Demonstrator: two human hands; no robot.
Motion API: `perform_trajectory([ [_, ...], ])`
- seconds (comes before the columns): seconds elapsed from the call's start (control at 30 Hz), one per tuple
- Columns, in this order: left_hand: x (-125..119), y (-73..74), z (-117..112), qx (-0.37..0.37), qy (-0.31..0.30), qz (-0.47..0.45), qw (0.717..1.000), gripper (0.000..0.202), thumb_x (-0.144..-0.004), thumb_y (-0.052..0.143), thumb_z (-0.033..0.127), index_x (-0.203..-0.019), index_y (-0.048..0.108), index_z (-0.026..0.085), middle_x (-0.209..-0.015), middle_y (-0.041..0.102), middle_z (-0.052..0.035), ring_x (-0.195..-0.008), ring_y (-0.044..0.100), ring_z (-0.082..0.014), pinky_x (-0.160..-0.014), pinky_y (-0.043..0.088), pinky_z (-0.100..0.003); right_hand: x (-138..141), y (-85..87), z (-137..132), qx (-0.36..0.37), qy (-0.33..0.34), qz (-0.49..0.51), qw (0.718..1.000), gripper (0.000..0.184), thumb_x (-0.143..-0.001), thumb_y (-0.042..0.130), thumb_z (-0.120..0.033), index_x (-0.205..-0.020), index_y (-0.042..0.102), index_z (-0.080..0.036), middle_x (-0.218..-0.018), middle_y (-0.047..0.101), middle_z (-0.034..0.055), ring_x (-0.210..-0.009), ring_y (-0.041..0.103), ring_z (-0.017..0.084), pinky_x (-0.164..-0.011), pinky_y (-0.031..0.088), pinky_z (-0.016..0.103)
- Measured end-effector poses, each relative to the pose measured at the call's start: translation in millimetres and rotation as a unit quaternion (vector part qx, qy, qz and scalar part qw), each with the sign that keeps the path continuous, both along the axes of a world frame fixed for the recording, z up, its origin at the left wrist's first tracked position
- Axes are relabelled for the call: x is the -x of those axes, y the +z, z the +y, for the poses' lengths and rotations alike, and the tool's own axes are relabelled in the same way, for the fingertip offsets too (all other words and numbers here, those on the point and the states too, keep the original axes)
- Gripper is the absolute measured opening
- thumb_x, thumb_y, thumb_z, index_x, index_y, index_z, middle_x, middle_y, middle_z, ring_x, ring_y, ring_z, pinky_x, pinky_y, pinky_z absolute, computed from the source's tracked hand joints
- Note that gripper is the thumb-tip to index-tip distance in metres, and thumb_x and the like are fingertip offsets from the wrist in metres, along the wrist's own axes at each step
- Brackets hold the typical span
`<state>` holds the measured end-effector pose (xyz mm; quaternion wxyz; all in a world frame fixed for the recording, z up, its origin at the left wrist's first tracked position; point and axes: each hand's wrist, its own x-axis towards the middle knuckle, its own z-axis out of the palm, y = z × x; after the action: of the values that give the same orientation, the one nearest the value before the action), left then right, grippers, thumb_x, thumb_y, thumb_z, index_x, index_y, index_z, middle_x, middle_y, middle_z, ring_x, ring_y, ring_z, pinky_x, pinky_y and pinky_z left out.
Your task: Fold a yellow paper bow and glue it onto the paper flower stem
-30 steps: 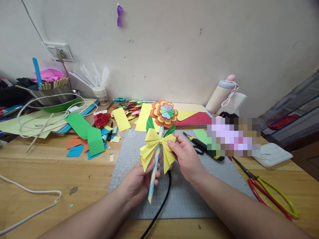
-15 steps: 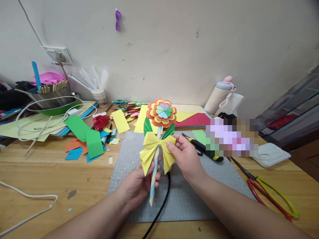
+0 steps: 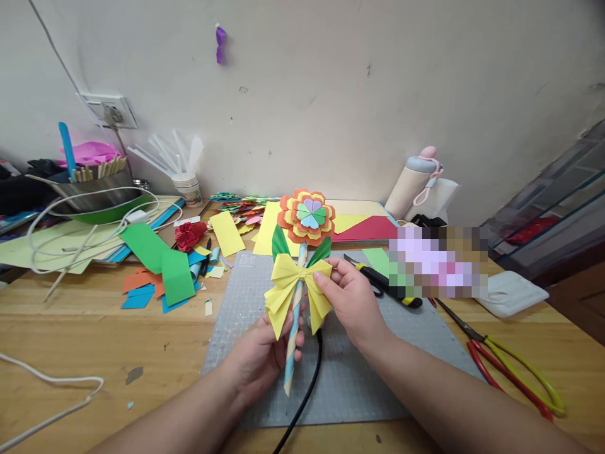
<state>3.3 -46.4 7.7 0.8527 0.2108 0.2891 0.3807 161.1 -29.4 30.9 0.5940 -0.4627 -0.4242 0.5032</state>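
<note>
Well, from here I see the paper flower (image 3: pixel 306 215) held over the grey mat (image 3: pixel 352 394) on the counter (image 3: pixel 179 366), its bloom on the wall side of both hands. The striped stem (image 3: pixel 290 369) gives its long axis: from the tip nearest the person it runs up and away, leaning a little rightward at the top. The left hand (image 3: pixel 259 353) is curled around the lower stem from the left. The right hand (image 3: pixel 352 296) pinches the yellow bow (image 3: pixel 302 273) by its outer right side, so it is nearer to the green leaves (image 3: pixel 320 253) just above. The bow sits crosswise over the stem, its middle on the stem's line; its back I can't see.
</note>
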Motion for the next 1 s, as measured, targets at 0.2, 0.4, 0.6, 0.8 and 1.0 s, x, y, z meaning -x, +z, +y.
perform_trajectory([
  [0.2,-1,-0.5,0,-0.009,-0.006,-0.001,1.0,0.028,-0.072,0.077,0.022,-0.096,0.069,0.011,-0.079,0.059,-0.0021,-0.058,0.056,-0.0075,-0.048,0.053,-0.018,0,1.6,-1,0.004,-0.006,-0.012,1.0,0.033,-0.075,0.07,-0.041,-0.094,0.054,-0.019,-0.076,0.068,-0.0001,-0.063,0.062,0.014,-0.058,0.049,0.024],
  [0.4,-1,-1.2,0,-0.011,-0.007,0.001,1.0,0.029,-0.071,0.077,0.022,-0.096,0.069,0.01,-0.079,0.059,-0.0024,-0.058,0.056,-0.0076,-0.048,0.052,-0.018,-1,2.3,0,0.007,-0.003,-0.024,1.0,0.034,-0.076,0.069,-0.042,-0.095,0.051,-0.021,-0.075,0.068,-0.0003,-0.061,0.062,0.015,-0.058,0.049,0.027],
  [0.6,1,-2.2,0,0.008,0.007,-0.002,1.0,0.023,-0.077,0.072,0.019,-0.098,0.067,0.011,-0.081,0.059,-0.0023,-0.058,0.056,-0.0077,-0.048,0.051,-0.019,-8,1.1,-2,-0.069,-0.035,-0.252,0.965,0.031,-0.088,0.054,-0.043,-0.111,0.045,-0.024,-0.072,0.063,-0.0014,-0.062,0.058,0.017,-0.057,0.045,0.03],
  [0.8,1,-0.4,1,0.008,0.022,-0.011,1.0,0.021,-0.078,0.07,0.017,-0.098,0.066,0.012,-0.08,0.06,-0.0017,-0.059,0.058,-0.0088,-0.048,0.051,-0.019,-8,3.1,-14,-0.341,-0.19,-0.514,0.763,0.025,-0.088,0.05,-0.024,-0.112,0.058,-0.021,-0.103,0.063,0.0079,-0.097,0.056,0.024,-0.088,0.034,0.044],
  [1.0,1,1.8,0,-0.007,0.026,-0.004,1.0,0.021,-0.075,0.073,0.018,-0.094,0.067,0.012,-0.077,0.061,-0.0016,-0.058,0.059,-0.0091,-0.048,0.053,-0.019,-2,0.6,-20,-0.368,-0.157,-0.573,0.716,0.035,-0.091,0.047,-0.024,-0.124,0.06,-0.025,-0.115,0.064,0.0048,-0.104,0.053,0.025,-0.09,0.027,0.046],
])
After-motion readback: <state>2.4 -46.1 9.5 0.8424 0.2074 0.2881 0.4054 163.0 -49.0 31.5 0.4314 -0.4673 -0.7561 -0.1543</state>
